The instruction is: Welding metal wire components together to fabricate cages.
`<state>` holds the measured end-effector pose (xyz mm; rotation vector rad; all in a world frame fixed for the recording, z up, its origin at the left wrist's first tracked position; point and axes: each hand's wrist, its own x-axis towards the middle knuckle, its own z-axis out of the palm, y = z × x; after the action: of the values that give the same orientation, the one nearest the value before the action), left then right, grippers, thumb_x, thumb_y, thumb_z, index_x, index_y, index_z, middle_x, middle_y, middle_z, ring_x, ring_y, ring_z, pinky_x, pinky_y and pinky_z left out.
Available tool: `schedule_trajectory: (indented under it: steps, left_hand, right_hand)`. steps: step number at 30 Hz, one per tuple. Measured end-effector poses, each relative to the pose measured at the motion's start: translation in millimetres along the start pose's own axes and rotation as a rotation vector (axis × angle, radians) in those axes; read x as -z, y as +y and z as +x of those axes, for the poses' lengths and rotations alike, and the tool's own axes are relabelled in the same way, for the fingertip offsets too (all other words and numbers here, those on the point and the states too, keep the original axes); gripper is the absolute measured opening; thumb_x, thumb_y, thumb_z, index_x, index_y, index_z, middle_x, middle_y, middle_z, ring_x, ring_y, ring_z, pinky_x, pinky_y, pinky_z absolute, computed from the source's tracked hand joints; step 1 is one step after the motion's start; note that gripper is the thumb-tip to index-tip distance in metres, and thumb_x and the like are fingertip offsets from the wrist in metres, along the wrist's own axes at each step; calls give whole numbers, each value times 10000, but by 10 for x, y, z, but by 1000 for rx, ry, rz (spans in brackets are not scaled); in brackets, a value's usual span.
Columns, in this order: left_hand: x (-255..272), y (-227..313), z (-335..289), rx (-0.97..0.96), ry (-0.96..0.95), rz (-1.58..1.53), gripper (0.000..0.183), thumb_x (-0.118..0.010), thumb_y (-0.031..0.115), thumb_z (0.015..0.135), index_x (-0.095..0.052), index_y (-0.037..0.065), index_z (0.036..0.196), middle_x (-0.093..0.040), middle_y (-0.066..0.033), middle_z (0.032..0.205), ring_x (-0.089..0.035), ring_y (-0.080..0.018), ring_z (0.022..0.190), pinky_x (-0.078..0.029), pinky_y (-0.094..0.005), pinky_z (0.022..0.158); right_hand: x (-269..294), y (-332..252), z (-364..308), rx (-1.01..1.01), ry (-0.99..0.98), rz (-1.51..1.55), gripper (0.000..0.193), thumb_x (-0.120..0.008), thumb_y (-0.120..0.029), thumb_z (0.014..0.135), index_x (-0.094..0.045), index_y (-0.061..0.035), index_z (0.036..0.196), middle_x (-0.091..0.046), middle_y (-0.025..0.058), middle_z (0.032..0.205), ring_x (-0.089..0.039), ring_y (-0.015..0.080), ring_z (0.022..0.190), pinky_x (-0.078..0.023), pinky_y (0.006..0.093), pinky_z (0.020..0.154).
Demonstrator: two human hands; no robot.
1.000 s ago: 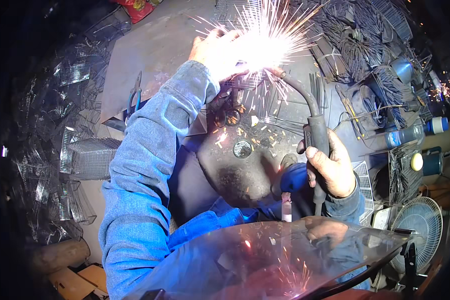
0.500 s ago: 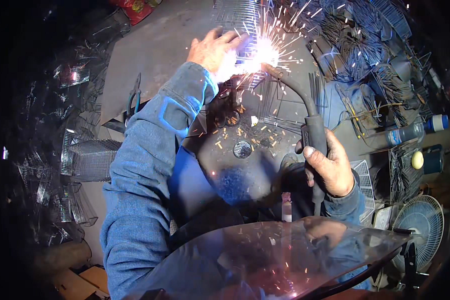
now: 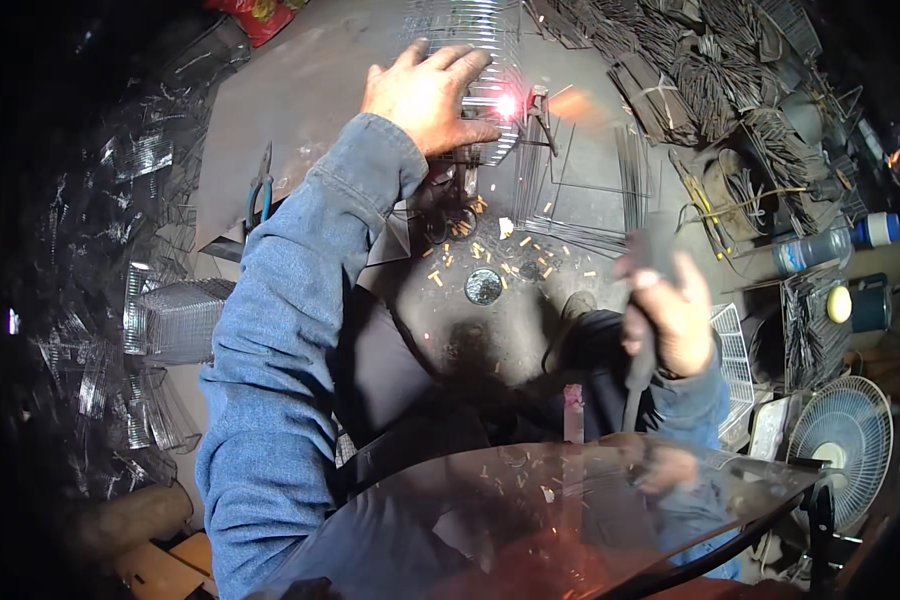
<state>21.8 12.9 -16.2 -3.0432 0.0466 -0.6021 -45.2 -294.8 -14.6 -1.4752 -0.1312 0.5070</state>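
The left hand point(image 3: 425, 95) lies flat with fingers spread on a silver wire-mesh panel point(image 3: 470, 40) at about twelve o'clock on the dark steel workbench point(image 3: 300, 100), pressing the grid down. The fingertips point toward two o'clock, and the thumb reaches toward a small orange-white glowing spot point(image 3: 507, 104) on the mesh just beside it. The panel's long axis seems to run away from the person, toward the top of the bench, though its far end is cut off by the view.

The right hand point(image 3: 670, 320) sits well apart from that spot, down at about four o'clock, curled tight around the dark handle of a welding torch point(image 3: 638, 300). It is blurred, so the tip of the torch cannot be made out, nor exactly where it aims. The left hand is clearly the nearer one to the mesh; the right would have to travel up toward eleven o'clock to meet the glowing point.

Further out, a fan of thin straight steel rods point(image 3: 590, 190) lies at one o'clock of the bench centre, with blue-handled pliers point(image 3: 260, 190) at nine o'clock beside the blue denim sleeve. Small bright metal offcuts point(image 3: 470, 250) scatter near a round drain-like disc point(image 3: 483, 286). Bundles of dark wire point(image 3: 700, 80) pile at two o'clock, and a white floor fan point(image 3: 842, 450) stands at four o'clock. A tinted curved face shield point(image 3: 570, 520) fills the lower edge.
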Motion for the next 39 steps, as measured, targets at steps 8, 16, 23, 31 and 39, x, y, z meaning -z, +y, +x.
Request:
schedule_trajectory:
  steps: [8,16,23,31,39]
  left_hand:
    - [-5,17,12,13,-27,2,825,-719,583,625,-423,257,1323,-417,33,1379,-336,-338,1298,-327,-654,941]
    - [14,28,13,10,-27,6,830,-722,582,624,-422,253,1324,-421,24,1377,-333,-337,1301,-313,-665,947]
    - [66,70,0,40,-39,82,826,-685,630,621,-458,224,1304,-442,9,1367,-360,-283,1298,-354,-615,948]
    - [81,61,20,60,-128,76,813,-689,604,640,-415,271,1329,-392,45,1405,-345,-336,1300,-308,-663,970]
    - [15,40,0,32,1,62,798,-728,565,596,-487,238,1283,-471,37,1344,-395,-285,1272,-374,-542,939]
  right_hand:
    - [68,127,38,-127,-133,79,349,-592,-180,842,-446,21,1087,-572,128,917,-470,96,441,-419,221,363]
    - [36,126,16,-122,-147,83,367,-598,-187,844,-440,21,1102,-571,120,910,-481,102,432,-415,220,360]
    - [20,99,31,-108,-180,44,255,-568,-165,863,-466,1,1028,-521,48,759,-476,93,457,-414,235,390]
    - [28,124,32,-89,-197,37,304,-554,-180,880,-454,20,1085,-532,58,775,-486,100,463,-416,243,398]
    - [69,181,82,-107,-201,11,402,-568,-160,853,-419,14,1183,-560,100,913,-487,105,445,-415,222,376]
